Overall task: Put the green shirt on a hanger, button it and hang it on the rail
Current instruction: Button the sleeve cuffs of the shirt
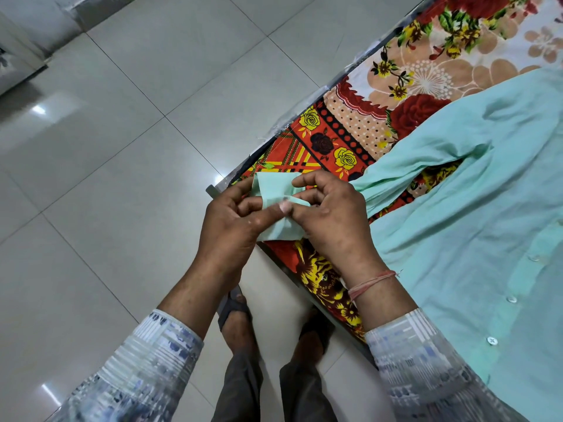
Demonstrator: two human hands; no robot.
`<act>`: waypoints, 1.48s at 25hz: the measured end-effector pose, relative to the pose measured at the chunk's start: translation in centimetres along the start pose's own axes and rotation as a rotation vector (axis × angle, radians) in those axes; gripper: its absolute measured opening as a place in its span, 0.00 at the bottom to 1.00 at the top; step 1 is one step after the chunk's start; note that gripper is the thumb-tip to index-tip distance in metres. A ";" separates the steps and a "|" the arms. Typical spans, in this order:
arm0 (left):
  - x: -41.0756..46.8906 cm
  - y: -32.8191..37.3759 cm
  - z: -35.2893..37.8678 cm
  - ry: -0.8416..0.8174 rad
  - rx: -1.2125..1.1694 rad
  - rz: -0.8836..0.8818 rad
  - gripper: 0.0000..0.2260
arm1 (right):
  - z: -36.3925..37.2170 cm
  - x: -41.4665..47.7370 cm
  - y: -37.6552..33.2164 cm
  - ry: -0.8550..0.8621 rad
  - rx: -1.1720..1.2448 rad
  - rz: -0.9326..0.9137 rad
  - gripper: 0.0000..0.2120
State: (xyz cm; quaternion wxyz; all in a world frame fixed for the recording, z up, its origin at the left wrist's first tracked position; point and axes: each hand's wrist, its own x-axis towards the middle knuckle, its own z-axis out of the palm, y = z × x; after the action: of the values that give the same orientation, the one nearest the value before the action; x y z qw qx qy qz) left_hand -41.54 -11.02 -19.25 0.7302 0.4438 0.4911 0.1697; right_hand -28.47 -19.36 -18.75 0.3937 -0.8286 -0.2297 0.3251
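Bedsheet point(350, 123) holds one shirt point(487, 208); two hands point(234, 220) point(332, 214) pinch cuff point(274, 193).

Even, bright indoor light; white glare spots on glossy floor tiles point(100, 141). Sleeves point(426, 370) smeared by motion blur; wide-angle bending at edges.

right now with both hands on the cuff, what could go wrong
1. The left hand and right hand pinch the cuff right at the edge of the sheet, beside the floor. A hard tug might drag the shirt off.
2. The sleeve lies creased and bunched, so pulling on the cuff could twist it further.
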 end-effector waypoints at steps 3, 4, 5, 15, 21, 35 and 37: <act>0.2 -0.2 -0.4 0.019 0.048 0.012 0.25 | -0.2 0.1 0.0 -0.061 0.068 0.035 0.15; 0.3 -0.2 -0.5 0.033 0.040 0.004 0.24 | -0.2 0.1 0.0 -0.077 0.072 0.032 0.15; 0.5 -0.3 -0.5 0.044 0.023 -0.009 0.23 | -0.2 0.1 0.1 -0.090 0.083 0.032 0.15; 0.7 -0.5 -0.4 0.040 -0.204 -0.112 0.21 | -0.4 0.1 0.1 -0.181 0.162 0.016 0.15; 1.0 -0.5 -0.9 0.049 -0.207 -0.132 0.24 | 0.0 0.1 0.3 -0.194 0.094 -0.054 0.17; 1.2 2.3 -0.3 0.180 0.464 0.089 0.30 | 0.3 1.0 0.4 -0.064 -0.246 -0.263 0.12; 1.4 3.0 -0.8 0.237 0.508 0.118 0.28 | -0.2 1.1 0.4 0.011 -0.329 -0.273 0.11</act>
State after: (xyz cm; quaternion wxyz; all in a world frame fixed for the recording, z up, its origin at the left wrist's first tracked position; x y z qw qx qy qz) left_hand -41.00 -8.01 -17.69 0.5220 0.6174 0.5731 0.1340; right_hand -27.54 -18.97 -19.41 0.2947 -0.8447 -0.3876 0.2224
